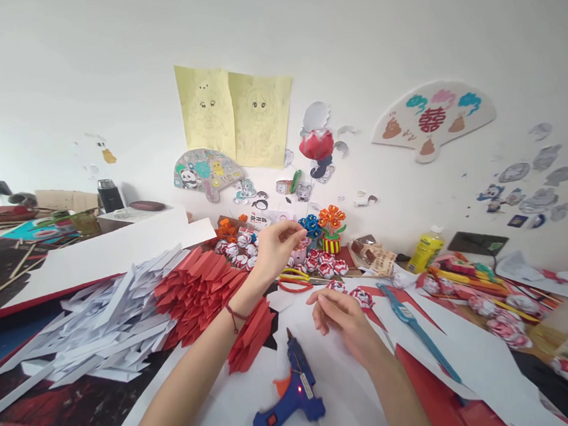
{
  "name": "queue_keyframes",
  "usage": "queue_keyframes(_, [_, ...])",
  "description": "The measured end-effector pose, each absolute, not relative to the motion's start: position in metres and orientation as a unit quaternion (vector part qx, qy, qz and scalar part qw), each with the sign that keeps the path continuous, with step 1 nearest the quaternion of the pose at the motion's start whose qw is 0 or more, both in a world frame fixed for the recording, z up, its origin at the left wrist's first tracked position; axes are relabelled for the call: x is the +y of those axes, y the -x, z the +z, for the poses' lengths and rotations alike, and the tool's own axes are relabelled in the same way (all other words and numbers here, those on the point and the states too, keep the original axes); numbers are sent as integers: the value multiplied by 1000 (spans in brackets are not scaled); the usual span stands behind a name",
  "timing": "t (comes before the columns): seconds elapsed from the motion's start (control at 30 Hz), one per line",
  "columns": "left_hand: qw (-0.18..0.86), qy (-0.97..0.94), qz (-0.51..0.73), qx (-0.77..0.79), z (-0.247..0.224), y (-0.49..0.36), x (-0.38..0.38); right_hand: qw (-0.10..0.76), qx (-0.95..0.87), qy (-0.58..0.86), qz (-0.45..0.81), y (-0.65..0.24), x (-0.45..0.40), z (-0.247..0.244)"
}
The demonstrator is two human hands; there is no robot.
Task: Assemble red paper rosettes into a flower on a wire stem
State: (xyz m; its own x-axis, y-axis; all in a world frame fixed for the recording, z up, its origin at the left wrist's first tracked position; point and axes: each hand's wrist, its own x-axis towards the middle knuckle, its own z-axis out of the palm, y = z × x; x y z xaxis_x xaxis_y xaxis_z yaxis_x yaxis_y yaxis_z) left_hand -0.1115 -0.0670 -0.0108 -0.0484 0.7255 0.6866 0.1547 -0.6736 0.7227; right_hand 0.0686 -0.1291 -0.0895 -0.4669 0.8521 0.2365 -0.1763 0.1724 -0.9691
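My left hand (278, 248) is raised over the back of the work surface with thumb and fingertips pinched together. Anything between those fingertips is too small to make out. Lower and to the right, my right hand (341, 314) hovers with loosely curled fingers slightly apart and nothing visible in it. A blue glue gun (286, 400), its small red light lit, lies on white paper (339, 395) below my hands. Folded red paper strips (198, 288) are heaped beside my left forearm, with folded white strips (108, 317) further left. Red-and-white paper flowers (321, 263) sit behind my hands.
Red-handled scissors (293, 279) lie between my hands and the flowers. A blue watch (415, 327) rests on paper at the right. Further back are a yellow bottle (427, 249), a striped pot (331, 243) with orange flowers and, far left, a black flask (109, 196).
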Motion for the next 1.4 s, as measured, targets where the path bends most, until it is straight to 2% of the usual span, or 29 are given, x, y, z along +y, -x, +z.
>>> queue_keyframes(0.43, [283,-646,642,302,-8,113,-67,432,-636,279,575,-68,-128,-91])
queue_keyframes(1.4, [245,-653,645,311,-9,112,-69,411,-652,275,575,-68,-128,-91])
